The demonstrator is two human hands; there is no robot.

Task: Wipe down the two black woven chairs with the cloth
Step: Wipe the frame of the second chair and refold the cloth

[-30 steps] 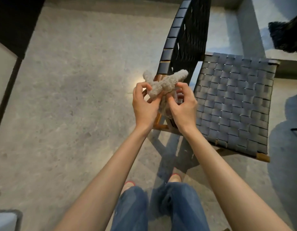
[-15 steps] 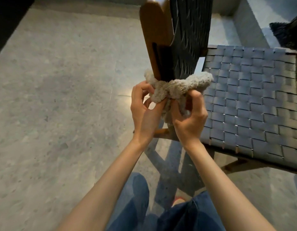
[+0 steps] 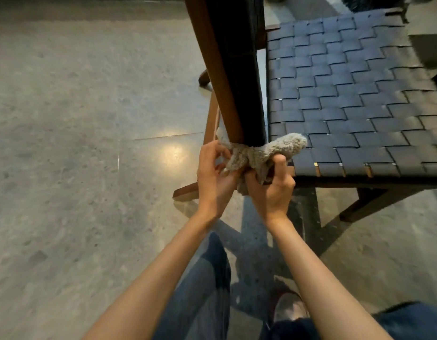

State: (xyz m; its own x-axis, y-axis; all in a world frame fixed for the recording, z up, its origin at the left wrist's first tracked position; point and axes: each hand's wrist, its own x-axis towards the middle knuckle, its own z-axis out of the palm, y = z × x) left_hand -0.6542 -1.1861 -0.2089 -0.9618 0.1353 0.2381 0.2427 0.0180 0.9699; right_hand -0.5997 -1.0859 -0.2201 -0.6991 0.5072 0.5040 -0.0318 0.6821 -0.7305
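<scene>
Both your hands worked low on the chair [image 3: 298, 99], at the foot of its back.

The cloth [image 3: 257, 153], a pale fuzzy rag, was looped round the bottom of the wooden upright [image 3: 217, 69], just above your knuckles. One end bunched out past your right thumb, over the near corner of the woven seat [image 3: 359, 106]. The other end showed behind the post, above your left fingers.

- Left hand [image 3: 213, 171]: fingers curled, pinching the cloth's left end close against the post.
- Right hand [image 3: 271, 186]: closed round the gathered middle and hanging tail, thumb raised along the bundle.
- Neither hand appeared to touch bare wood.

You probably held it this way to use the rag like a strap. With tension from both sides it would bear on every face of the upright at once, including the face turned away from you, and get into the joint where a flat palm would not fit.

The seat spread away to the right of your right hand. A slanted rear leg [image 3: 212, 114] stood just beyond your left hand, with polished floor [image 3: 77, 143] further left. Your knee [image 3: 205, 273] sat below your wrists, so you were likely bent low to reach the joint.

By my estimate you were partway through this chair's frame. I couldn't tell whether the seat was done. The second chair was not plainly in sight, and a dark shape far beyond your right hand was too cropped to identify.
</scene>
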